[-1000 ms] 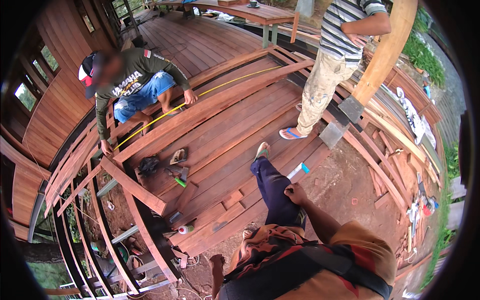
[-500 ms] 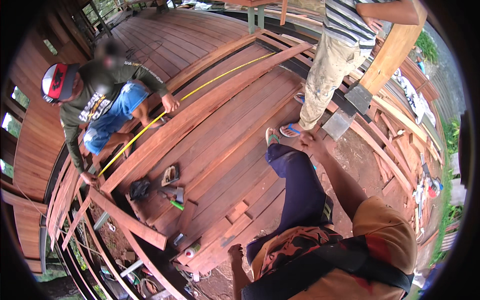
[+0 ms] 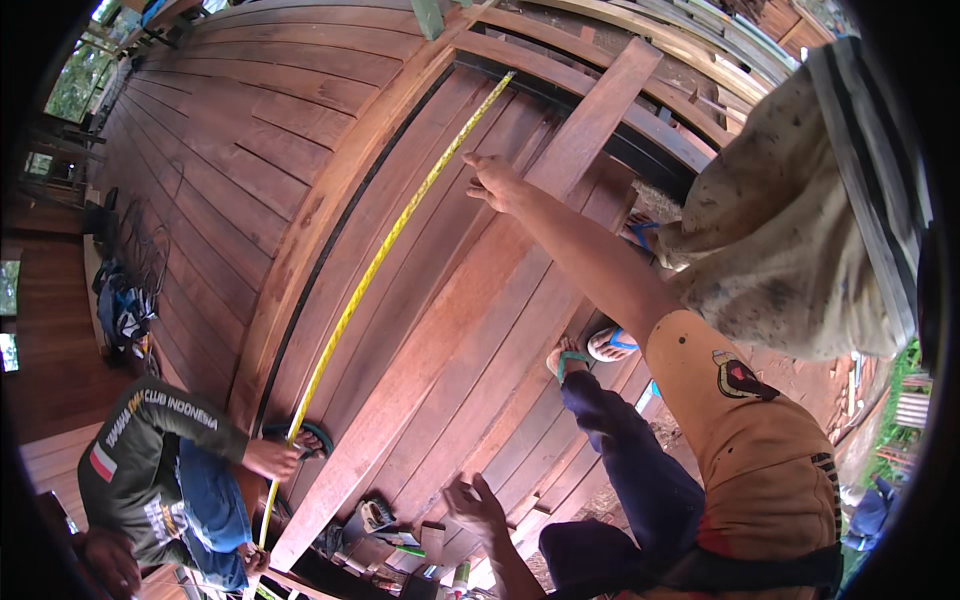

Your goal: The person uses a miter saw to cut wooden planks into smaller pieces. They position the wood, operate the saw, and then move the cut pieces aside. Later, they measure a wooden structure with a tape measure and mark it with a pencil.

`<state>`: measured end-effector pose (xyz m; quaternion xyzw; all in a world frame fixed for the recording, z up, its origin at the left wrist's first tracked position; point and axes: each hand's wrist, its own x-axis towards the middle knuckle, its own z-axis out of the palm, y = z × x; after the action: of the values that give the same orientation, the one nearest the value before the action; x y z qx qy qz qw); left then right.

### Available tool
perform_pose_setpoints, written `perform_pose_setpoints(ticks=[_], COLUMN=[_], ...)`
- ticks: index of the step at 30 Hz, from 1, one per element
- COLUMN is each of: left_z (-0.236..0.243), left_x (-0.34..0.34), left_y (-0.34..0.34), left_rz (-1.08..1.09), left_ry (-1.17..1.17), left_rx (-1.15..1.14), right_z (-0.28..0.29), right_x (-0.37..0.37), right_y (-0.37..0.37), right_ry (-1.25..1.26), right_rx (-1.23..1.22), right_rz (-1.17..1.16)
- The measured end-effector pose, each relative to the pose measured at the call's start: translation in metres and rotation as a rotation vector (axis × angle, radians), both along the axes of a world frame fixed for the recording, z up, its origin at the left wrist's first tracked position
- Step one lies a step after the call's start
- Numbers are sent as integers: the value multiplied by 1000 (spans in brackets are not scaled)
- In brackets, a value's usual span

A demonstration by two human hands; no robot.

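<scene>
My right hand (image 3: 492,183) reaches far forward over a long loose plank (image 3: 440,345), holding nothing. Its fingers are partly stretched out toward a yellow tape measure blade (image 3: 386,252), just short of it as far as I can see. My left hand (image 3: 478,508) hovers low over the deck boards with fingers apart. Along the black-edged gap in the deck, the tape runs up to a dark frame at the far end. A crouching co-worker's hand (image 3: 272,460) grips the tape's near part at the lower left.
Close to my left hand lie a hand plane (image 3: 372,515) and a tube with a green cap (image 3: 461,577). At the right stands another person in stained trousers (image 3: 765,235). Stacked timber (image 3: 690,50) lies beyond the frame. Finished decking (image 3: 240,130) spreads to the left.
My view has moved forward and closer to the plank. My right arm has stretched out toward the tape's far end, and my left hand has risen with its fingers spreading.
</scene>
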<state>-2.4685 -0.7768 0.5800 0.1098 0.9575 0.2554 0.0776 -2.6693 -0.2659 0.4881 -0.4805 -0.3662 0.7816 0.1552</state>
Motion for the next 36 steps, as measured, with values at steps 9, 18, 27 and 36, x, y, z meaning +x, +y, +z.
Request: perform_pose_setpoints(ticks=[9, 18, 27, 36], left_z=[-85, -99, -103, -99], left_x=[-197, -193, -204, -224], left_y=[115, 105, 125, 105], left_rz=[-197, -195, -132, -113], left_ry=[351, 454, 518, 509], left_rx=[-126, -34, 62, 85], right_z=[-43, -95, -103, -126], right_x=[-71, -80, -72, -24], right_y=[116, 190, 311, 309], right_ry=[554, 192, 328, 373], right_rx=[43, 346, 181, 386], right_rz=[-171, -473, -494, 6])
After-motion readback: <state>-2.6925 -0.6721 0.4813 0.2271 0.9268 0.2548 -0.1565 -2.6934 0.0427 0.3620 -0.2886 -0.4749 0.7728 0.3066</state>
